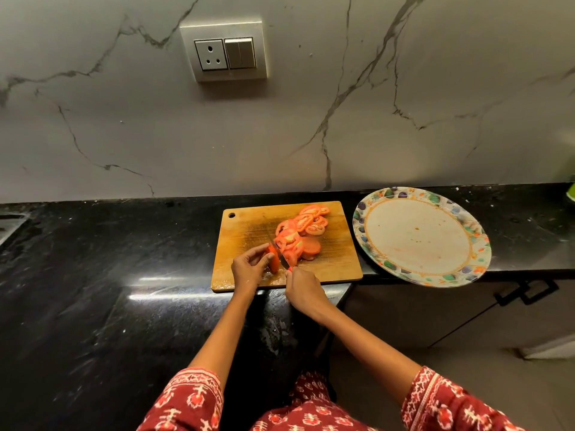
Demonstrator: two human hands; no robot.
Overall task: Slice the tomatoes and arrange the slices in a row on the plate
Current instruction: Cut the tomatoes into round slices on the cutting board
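Observation:
On the wooden cutting board [336, 259] my left hand [249, 265] pinches the last end piece of a tomato [274, 259] at the board's front left. My right hand [303, 289] grips a knife [280, 253] by its red handle, with the blade down against the right face of that piece. Several cut tomato slices [303, 231] lie heaped from the board's middle to its back right. To the right of the board sits a round plate [473, 241] with a floral rim and no slices on it.
The board and plate rest on a black stone counter [109, 275]; the plate overhangs its front edge above a cabinet with black handles [529, 290]. A marble wall with a socket panel [224, 51] stands behind. A sink edge [9, 225] shows at far left.

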